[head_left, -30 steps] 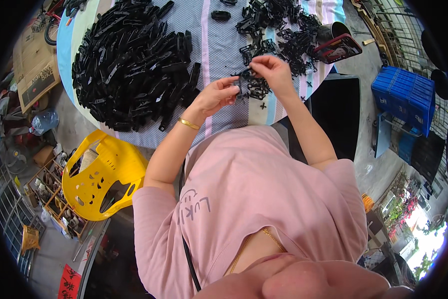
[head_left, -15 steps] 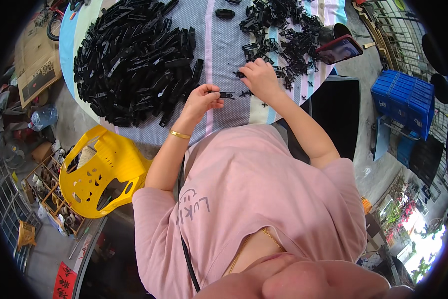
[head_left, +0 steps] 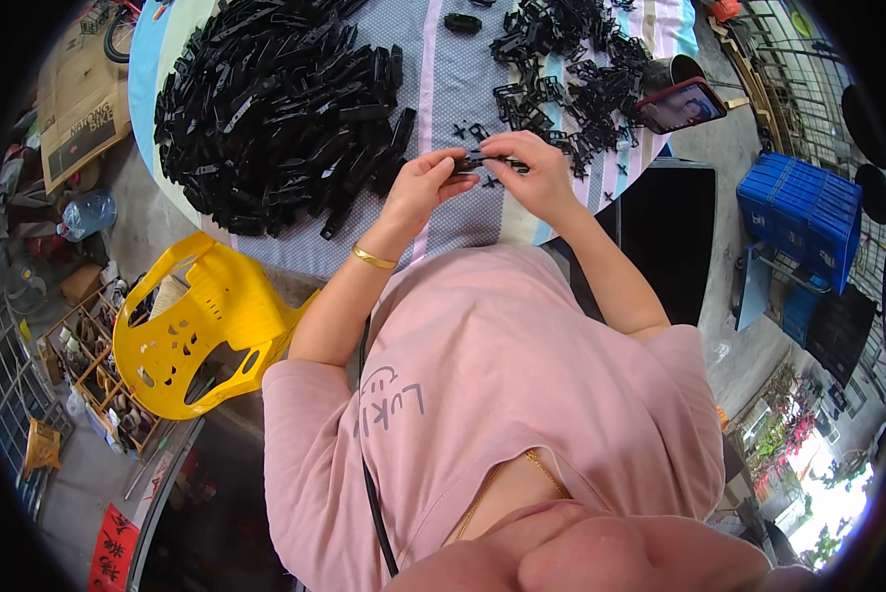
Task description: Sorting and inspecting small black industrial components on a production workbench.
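Observation:
Over the front of the cloth-covered table, my left hand [head_left: 423,187] pinches a slim black plastic piece [head_left: 470,165] by its left end. My right hand [head_left: 536,178] meets it from the right, thumb and forefinger closed on the other end. Whether a separate small part sits in the right fingers is hidden. Left of the hands lies a large heap of long black plastic pieces [head_left: 275,118]. Beyond my right hand spread many small open-framed black plastic parts [head_left: 561,59]. A few small cross-shaped bits lie close to the fingers.
The round table wears a striped cloth [head_left: 418,89]. At its right edge a phone [head_left: 682,106] leans against a metal cup [head_left: 672,69]. A yellow plastic chair [head_left: 191,335] stands at left. Blue crates [head_left: 798,212] are at right, a cardboard box [head_left: 83,109] far left.
My right hand has come away from the small parts, moving nearer to my left hand. The left has shifted right and slightly farther out with its piece. Both now meet at it.

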